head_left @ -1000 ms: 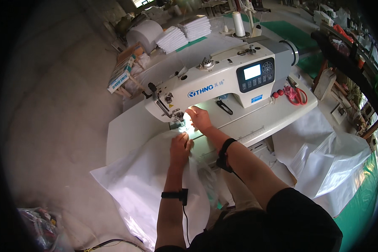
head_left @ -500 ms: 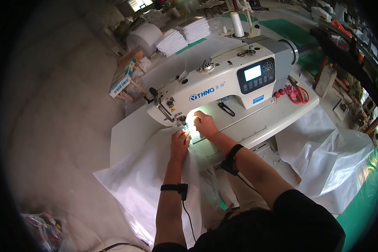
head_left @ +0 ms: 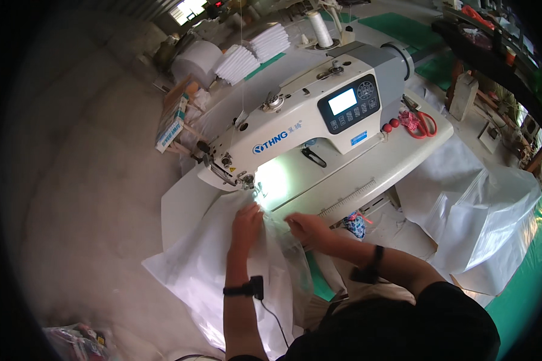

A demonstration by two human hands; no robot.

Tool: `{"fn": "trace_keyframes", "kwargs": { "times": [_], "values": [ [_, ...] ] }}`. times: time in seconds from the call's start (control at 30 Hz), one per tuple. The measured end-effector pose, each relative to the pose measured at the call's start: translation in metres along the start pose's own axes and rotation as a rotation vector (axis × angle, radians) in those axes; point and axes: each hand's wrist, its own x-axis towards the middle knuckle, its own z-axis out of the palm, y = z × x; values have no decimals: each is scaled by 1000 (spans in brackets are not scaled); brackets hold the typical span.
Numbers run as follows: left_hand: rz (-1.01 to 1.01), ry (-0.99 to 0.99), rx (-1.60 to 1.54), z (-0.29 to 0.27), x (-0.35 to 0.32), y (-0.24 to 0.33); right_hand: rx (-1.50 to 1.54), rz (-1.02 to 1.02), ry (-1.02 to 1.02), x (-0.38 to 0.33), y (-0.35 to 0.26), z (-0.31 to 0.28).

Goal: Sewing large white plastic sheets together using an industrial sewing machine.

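A white sheet of shiny, partly see-through material [head_left: 205, 265] runs from under the needle end of the white sewing machine [head_left: 301, 120] and hangs down over the front edge of its bed. My left hand [head_left: 247, 227] is closed on the sheet just in front of the needle area, with the fingertips pointing at the lit spot. To its right, my right hand [head_left: 310, 230] is held by the bed's front edge, apart from the left. Its fingers are curled together; whatever they may pinch is too small to make out. Bright lamp light washes out the area by the needle.
Small black thread snips [head_left: 314, 157] lie on the machine bed. Red-handled scissors [head_left: 426, 125] rest at its right end. Two folded white stacks [head_left: 238, 65] and a thread cone [head_left: 320, 30] stand behind. More white sheeting [head_left: 470, 204] is heaped at the right.
My right hand has pulled back from the needle area toward me and down to the bed's front edge. My left hand has drawn slightly nearer. The whole view has shifted a little.
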Motion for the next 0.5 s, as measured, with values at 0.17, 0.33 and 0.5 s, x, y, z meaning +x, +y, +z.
{"fn": "trace_keyframes", "kwargs": {
  "times": [0.17, 0.33, 0.5],
  "values": [
    [-190, -54, 363, -63, -91, -61, -235, 277, -475, -57, 25, -29],
    [-224, -94, 303, -72, -81, -75, -275, 83, -654, -67, 54, 41],
    [18, -163, 314, -60, -32, -129, 687, 478, -1109, -126, 97, 159]
  ]
}}
